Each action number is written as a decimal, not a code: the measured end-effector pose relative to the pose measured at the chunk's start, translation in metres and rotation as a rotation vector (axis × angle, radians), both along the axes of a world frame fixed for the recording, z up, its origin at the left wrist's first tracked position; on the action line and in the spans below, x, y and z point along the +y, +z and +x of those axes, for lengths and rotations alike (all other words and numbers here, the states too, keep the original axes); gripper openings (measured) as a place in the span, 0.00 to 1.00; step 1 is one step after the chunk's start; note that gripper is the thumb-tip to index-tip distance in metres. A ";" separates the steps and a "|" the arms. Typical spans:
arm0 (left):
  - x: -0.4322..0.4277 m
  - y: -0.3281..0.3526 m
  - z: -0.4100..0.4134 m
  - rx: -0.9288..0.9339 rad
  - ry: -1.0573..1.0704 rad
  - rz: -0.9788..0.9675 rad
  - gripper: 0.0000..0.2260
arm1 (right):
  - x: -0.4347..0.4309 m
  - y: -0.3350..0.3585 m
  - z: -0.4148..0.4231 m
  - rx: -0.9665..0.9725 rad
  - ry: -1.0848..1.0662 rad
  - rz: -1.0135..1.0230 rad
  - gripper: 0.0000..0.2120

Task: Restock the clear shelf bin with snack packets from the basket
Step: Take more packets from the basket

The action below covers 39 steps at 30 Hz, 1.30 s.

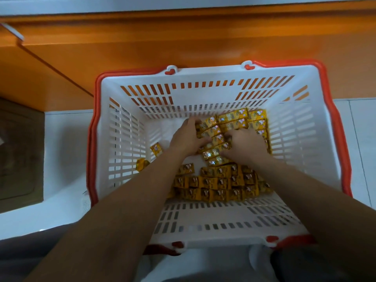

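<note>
Yellow foil packets (215, 142) lie in rows on the floor of the white basket (126, 139), centre of frame, likely so a whole row can be lifted at once. We reach both arms straight down into it. Our left hand (187, 135) and right hand (244, 143) curl their fingers round opposite sides of one slanted row, squeezing it between them. We see no clear bin in frame.

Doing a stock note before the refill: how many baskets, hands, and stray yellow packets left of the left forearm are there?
White basket: 1
Hands: 2, left hand and right hand
Stray yellow snack packets: 2
Total: 5
The piled yellow snack packets are too many to count.
</note>
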<state>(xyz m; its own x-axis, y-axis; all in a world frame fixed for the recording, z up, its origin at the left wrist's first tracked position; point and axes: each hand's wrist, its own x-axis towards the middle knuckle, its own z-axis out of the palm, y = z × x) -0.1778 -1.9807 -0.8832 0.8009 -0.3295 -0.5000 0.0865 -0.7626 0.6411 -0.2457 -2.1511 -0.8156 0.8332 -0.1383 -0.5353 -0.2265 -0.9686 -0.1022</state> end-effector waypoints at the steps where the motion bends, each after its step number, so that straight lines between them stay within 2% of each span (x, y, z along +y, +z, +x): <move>1: 0.001 0.000 -0.001 -0.012 -0.003 0.009 0.32 | 0.001 -0.001 0.001 -0.003 0.007 -0.009 0.28; 5: 0.007 -0.004 -0.001 -0.024 -0.074 0.068 0.35 | 0.008 -0.003 0.005 -0.012 0.058 -0.038 0.26; 11: 0.019 -0.009 0.001 -0.009 -0.056 0.114 0.36 | 0.018 -0.008 0.016 0.048 0.006 0.140 0.21; 17: 0.027 -0.003 0.005 0.110 0.031 0.015 0.32 | 0.014 -0.013 0.023 0.040 -0.156 0.360 0.23; 21: 0.035 0.003 0.007 0.152 0.000 0.008 0.26 | 0.012 -0.016 0.022 0.003 -0.119 0.399 0.25; 26: 0.035 0.019 0.007 0.244 0.098 -0.091 0.24 | 0.006 -0.006 0.023 -0.137 -0.083 0.405 0.17; 30: 0.038 0.046 0.007 0.285 0.171 -0.141 0.18 | -0.013 0.017 0.026 -0.242 -0.177 0.479 0.07; 34: 0.046 0.080 0.005 0.305 0.162 -0.152 0.14 | -0.035 0.045 0.026 -0.207 -0.313 0.633 0.09; 36: 0.049 0.099 0.003 0.326 0.149 -0.156 0.15 | -0.044 0.063 0.024 -0.131 -0.366 0.752 0.14; 39: 0.051 0.134 -0.004 0.324 0.094 -0.125 0.24 | -0.049 0.099 0.017 -0.087 -0.375 0.807 0.14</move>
<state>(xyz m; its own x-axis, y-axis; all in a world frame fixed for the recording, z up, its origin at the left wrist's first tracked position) -0.1821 -1.9293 -0.7493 0.6370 -0.3363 -0.6936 0.3670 -0.6589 0.6566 -0.2284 -2.2005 -0.7165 0.8511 -0.0180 -0.5246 -0.4734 -0.4582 -0.7523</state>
